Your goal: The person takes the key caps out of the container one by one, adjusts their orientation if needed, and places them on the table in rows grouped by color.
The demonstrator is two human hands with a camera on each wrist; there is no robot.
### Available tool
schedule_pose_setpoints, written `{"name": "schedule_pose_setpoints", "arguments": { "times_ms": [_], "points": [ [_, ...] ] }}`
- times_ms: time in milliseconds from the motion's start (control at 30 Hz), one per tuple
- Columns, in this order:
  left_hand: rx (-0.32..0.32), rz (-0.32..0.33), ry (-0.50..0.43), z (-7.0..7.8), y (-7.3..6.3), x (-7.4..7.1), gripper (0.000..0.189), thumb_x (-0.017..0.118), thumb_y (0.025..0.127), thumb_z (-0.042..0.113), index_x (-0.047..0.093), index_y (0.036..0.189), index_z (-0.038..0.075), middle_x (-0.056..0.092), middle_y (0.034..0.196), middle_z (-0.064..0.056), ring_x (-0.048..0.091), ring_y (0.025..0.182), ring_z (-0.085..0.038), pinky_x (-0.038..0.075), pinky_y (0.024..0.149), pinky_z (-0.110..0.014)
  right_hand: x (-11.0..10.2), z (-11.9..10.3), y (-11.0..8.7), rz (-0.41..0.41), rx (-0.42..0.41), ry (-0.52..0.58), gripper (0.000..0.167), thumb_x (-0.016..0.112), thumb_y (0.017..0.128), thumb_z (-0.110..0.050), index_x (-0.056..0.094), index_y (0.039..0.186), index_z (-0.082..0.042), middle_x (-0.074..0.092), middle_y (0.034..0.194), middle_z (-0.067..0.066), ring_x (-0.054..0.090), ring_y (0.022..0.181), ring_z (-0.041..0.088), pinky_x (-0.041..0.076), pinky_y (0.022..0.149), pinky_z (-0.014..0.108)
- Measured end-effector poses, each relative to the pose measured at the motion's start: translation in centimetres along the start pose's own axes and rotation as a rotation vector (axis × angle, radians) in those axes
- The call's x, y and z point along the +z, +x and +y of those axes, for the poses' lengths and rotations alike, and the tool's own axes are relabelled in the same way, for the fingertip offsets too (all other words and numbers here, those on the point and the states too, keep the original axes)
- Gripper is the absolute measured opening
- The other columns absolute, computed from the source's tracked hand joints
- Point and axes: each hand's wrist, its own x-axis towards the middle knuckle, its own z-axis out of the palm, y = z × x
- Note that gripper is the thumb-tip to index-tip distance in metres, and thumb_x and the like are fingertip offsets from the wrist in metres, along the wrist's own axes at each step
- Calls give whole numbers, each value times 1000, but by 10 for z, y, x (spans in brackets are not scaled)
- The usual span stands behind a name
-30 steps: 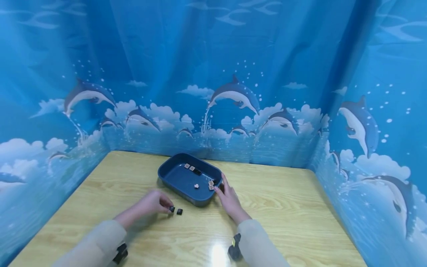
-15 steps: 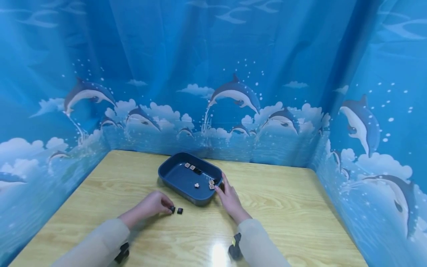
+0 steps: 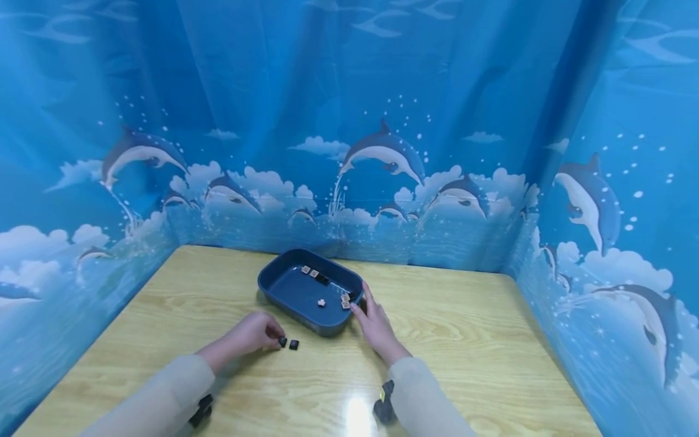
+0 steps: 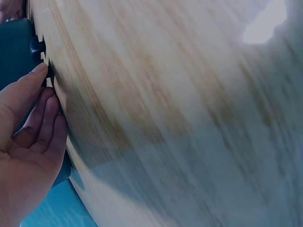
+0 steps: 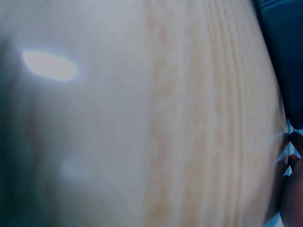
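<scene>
On the wooden table [image 3: 464, 340], close to the near side of the blue tray [image 3: 299, 292], a small black piece [image 3: 282, 342] sits between the thumb and fingertips of the person's left hand [image 3: 255, 332], pinched low over the wood. A second piece [image 3: 294, 345], also black, lies just beside it. The right hand [image 3: 377, 328] is at the tray's right end, thumb at the rim and a finger stretched along the outer side; from here I cannot tell whether it grips the rim or only rests against it.

Inside the tray, two pale squares [image 3: 310, 272] sit by the far wall with a dark block [image 3: 323, 280] beside them. A tiny white bit [image 3: 321, 303] lies nearer the middle, and more pale tiles [image 3: 346, 301] are near the right end. Behind the table hangs a blue curtain [image 3: 306, 79] printed with leaping dolphins.
</scene>
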Motion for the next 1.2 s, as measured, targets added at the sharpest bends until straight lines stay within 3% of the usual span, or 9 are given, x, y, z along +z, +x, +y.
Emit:
{"name": "schedule_pose_setpoints", "arguments": {
  "times_ms": [400,667,800,1033,1200],
  "points": [
    [3,-11,15,4,0,-3,22,85,69,3,75,87,10,67,82,4,62,75,-11,54,72,-30,0,0,2,0,-5,11,68,45,101,-47,12,157,-29,35,153,14,16,141,47,15,108,68],
    [-22,-26,-37,12,1,-16,24,82,73,3,74,95,7,71,88,1,66,79,-13,56,72,-30,0,1,1,1,-5,6,68,46,101,-48,12,157,-30,33,154,15,16,141,48,15,109,67],
    [-1,-50,-22,23,5,-27,22,82,76,6,74,96,8,70,88,3,64,80,-12,56,72,-30,0,1,0,3,-1,2,69,46,101,-49,12,157,-30,31,154,16,17,140,49,17,108,68],
    [118,-39,35,41,16,-45,23,82,75,6,74,96,7,70,88,2,64,79,-10,55,71,-27,-1,-1,0,3,6,-1,68,46,101,-49,12,157,-31,31,155,14,16,141,49,16,108,68],
    [112,-38,74,53,26,-55,24,82,77,10,74,100,8,69,90,4,64,79,-8,55,73,-27,0,-1,0,0,15,8,68,46,101,-48,12,157,-32,30,155,13,14,141,48,15,108,68]
  ]
}}
